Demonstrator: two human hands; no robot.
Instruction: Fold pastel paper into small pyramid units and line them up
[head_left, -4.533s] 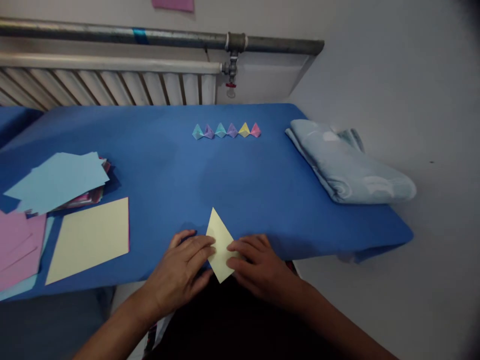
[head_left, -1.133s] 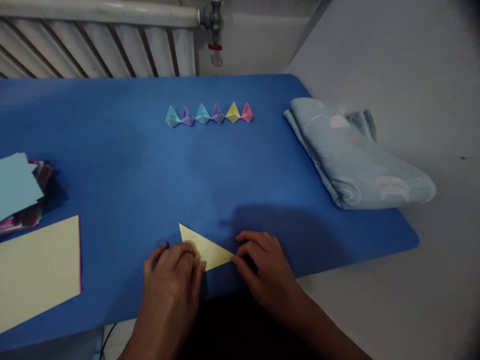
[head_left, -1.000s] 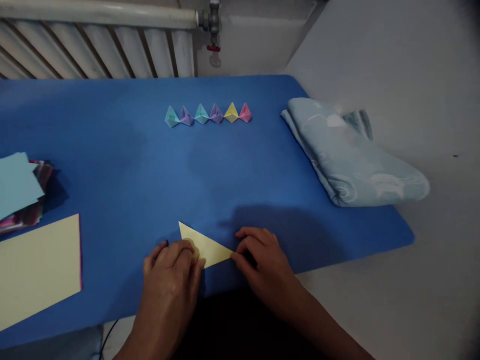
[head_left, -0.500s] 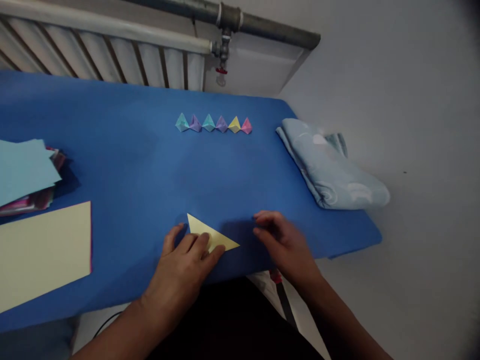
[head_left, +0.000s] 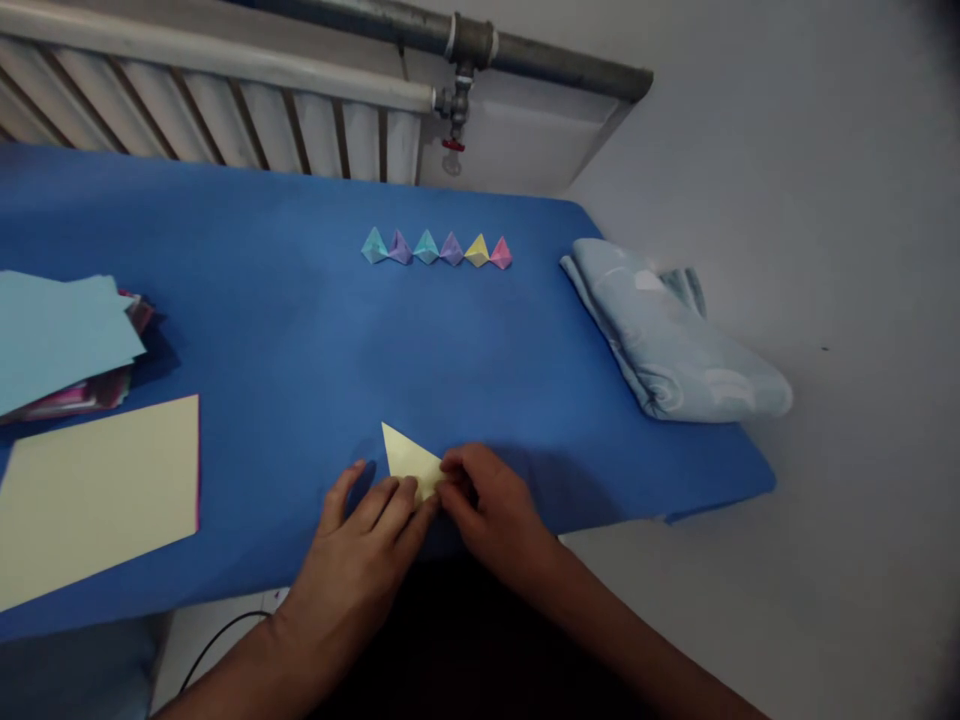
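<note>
A small piece of yellow paper [head_left: 409, 458], folded to a triangle, lies near the front edge of the blue table. My left hand [head_left: 367, 530] holds it down with curved fingertips along its lower part, the outermost finger apart on the table. At the paper's right corner, my right hand [head_left: 491, 505] has its thumb and index finger closed in a pinch. Those fingers cover the corner, and the lower edge is hidden under both hands.
Several small folded paper shapes [head_left: 451, 250] stand in a row farther back. On the left are light blue sheets [head_left: 67, 325] atop a pile and a larger yellow sheet [head_left: 112, 490]. A folded light blue cloth [head_left: 667, 335] lies right, near the wall. Behind is a radiator [head_left: 277, 120].
My right hand has moved left from the bare table to the paper's right corner and closed on it. My left hand stays on the paper. The whole view has shifted slightly.
</note>
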